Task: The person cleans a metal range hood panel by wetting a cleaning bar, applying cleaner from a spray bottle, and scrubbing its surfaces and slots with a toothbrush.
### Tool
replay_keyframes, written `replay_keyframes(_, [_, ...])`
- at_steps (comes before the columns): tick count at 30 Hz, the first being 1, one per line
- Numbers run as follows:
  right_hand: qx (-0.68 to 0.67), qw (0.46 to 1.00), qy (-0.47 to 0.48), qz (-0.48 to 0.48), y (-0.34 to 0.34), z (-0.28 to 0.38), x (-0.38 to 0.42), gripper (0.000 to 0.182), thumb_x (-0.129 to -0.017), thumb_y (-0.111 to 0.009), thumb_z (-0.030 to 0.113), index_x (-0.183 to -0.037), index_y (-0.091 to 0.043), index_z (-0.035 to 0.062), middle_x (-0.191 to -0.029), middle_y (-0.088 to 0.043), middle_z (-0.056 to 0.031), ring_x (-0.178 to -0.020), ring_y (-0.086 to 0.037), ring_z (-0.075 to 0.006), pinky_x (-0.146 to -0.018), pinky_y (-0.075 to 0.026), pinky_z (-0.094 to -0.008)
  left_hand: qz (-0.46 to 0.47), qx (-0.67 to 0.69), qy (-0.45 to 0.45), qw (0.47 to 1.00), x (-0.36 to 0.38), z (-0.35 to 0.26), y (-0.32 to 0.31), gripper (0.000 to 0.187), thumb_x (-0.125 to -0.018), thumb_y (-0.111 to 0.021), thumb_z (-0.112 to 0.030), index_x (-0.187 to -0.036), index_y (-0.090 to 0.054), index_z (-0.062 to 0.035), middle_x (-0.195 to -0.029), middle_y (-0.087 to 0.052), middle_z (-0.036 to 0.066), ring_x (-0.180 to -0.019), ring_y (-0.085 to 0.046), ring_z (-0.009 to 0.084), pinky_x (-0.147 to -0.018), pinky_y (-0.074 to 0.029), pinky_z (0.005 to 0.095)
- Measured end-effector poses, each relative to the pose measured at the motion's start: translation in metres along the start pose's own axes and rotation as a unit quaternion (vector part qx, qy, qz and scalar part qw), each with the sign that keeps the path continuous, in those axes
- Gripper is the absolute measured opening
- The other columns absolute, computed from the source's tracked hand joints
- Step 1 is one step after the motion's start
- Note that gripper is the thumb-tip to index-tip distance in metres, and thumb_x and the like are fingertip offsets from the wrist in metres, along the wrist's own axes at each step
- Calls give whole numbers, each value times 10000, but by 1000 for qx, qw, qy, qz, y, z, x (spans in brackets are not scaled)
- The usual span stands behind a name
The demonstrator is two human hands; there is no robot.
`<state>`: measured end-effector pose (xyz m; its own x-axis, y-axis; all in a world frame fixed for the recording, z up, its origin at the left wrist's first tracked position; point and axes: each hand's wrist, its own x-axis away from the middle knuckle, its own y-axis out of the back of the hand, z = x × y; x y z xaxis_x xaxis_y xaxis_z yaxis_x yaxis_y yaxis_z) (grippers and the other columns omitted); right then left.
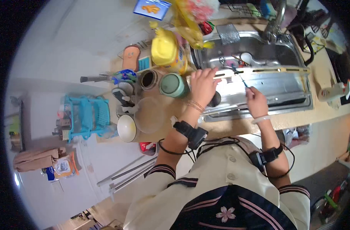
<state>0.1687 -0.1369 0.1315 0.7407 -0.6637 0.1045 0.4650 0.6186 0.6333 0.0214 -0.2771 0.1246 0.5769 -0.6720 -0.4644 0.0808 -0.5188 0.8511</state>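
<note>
A long shiny metal panel (274, 86) with a slotted upper edge lies across the sink (255, 40). My left hand (204, 84) grips the panel's left end, fingers over the top edge. In my right hand (257, 102) is a thin blue-handled brush (243, 79), pinched near its lower end. The dark head of that brush touches the slotted edge, right of my left hand. A dark round object (214, 99) sits partly hidden beside my left wrist.
Left of the sink stand a green-lidded jar (172, 84), an open jar (148, 79), a yellow tub (164, 49) and a white bowl (126, 128). The faucet (276, 25) rises behind. A spray bottle (333, 93) stands at the right. Cables (221, 141) hang between my wrists.
</note>
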Motion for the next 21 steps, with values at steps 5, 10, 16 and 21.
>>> replay_keyframes(5, [-53, 997, 46, 20, 6, 4, -5, 343, -903, -466, 304, -745, -562, 14, -547, -500, -150, -466, -459, -253, -489, -372, -351, 8, 77, 32, 996, -3, -1, 26, 407, -767, -631, -239, -1117, -548, -50, -977, -582, 107, -923, -522, 282, -846, -388, 377])
replay_keyframes(10, [-84, 991, 94, 43, 3, 12, -11, 324, -907, -472, 263, -737, -565, 3, -498, -452, -113, -439, -388, -174, -452, -321, -317, -222, 215, 117, 944, -34, 65, 78, 239, -880, -503, -129, -1082, -542, -6, -986, -593, 124, -899, -564, 247, -821, -431, 332])
replay_keyframes(16, [-140, 985, 93, 43, -1, 13, -13, 344, -910, -474, 264, -706, -544, -4, -506, -439, -69, -468, -379, -134, -463, -320, -293, -138, 395, 332, 845, -136, 198, 108, 285, -877, -468, -217, -968, -578, 31, -878, -599, 119, -747, -580, 178, -628, -485, 279])
replay_keyframes(21, [-145, 989, 20, 22, 14, -9, -11, 384, -915, -461, 308, -679, -524, 12, -512, -414, -40, -494, -348, -100, -463, -293, -272, 33, 159, 310, 937, -183, 226, 81, 243, -834, -497, -206, -912, -580, 9, -789, -593, 130, -678, -581, 193, -589, -474, 316])
